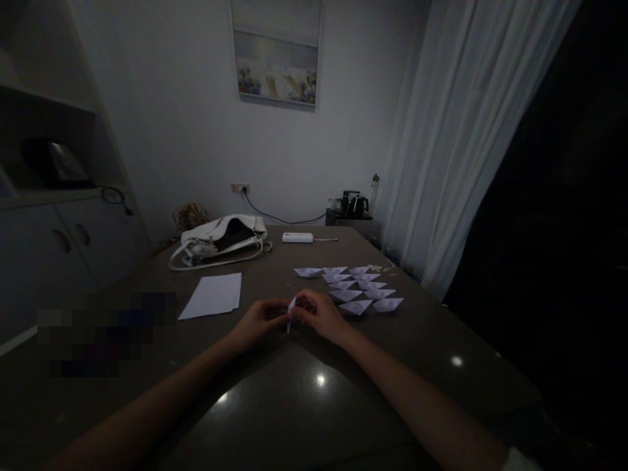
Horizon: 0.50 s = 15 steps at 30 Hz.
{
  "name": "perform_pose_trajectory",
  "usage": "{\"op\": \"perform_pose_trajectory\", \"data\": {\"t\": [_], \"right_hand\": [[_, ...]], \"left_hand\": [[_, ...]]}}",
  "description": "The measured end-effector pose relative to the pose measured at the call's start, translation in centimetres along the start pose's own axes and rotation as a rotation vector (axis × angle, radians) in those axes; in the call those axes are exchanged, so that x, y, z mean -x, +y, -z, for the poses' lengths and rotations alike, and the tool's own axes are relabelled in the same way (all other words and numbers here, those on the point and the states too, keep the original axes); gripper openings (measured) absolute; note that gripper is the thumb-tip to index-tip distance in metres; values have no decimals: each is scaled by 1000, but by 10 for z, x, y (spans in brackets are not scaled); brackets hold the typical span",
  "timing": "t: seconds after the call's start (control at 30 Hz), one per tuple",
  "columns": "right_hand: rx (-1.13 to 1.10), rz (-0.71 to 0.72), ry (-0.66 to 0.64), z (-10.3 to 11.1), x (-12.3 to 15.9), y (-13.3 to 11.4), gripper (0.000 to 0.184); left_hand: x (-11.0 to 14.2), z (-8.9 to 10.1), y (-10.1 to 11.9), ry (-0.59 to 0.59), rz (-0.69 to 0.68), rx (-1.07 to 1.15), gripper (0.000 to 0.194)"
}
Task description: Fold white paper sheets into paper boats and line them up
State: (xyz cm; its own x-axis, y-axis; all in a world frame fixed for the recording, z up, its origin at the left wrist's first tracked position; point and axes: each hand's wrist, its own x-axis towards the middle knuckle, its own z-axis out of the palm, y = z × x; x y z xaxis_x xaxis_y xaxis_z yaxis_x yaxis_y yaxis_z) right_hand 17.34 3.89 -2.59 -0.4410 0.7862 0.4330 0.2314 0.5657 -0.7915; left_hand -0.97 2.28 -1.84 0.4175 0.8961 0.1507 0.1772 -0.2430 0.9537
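Between my two hands is a small folded piece of white paper (290, 316), seen nearly edge-on above the table. My left hand (261, 322) pinches it from the left side. From the right, my right hand (321, 314) grips it with curled fingers and thumb. Much of the paper is hidden behind the fingers, so its exact shape cannot be made out. Just beyond my right hand stand several folded paper boats (356, 306) in rough rows. Left of my left hand lies a stack of white paper sheets (212, 296).
A white handbag (220, 235) rests on the dark table (314, 418) at the far left. Near the far edge lies a white power bank (297, 237) with a short cable. Behind the table a black coffee maker (354, 204) stands by the curtain (432, 144).
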Motion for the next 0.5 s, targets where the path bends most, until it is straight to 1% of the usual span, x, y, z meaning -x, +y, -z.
{"op": "perform_pose_trajectory", "data": {"t": [0.5], "right_hand": [[34,5,6,0,0,-2,16]], "left_hand": [[-1,2,-5,-7,11,44,40]]}}
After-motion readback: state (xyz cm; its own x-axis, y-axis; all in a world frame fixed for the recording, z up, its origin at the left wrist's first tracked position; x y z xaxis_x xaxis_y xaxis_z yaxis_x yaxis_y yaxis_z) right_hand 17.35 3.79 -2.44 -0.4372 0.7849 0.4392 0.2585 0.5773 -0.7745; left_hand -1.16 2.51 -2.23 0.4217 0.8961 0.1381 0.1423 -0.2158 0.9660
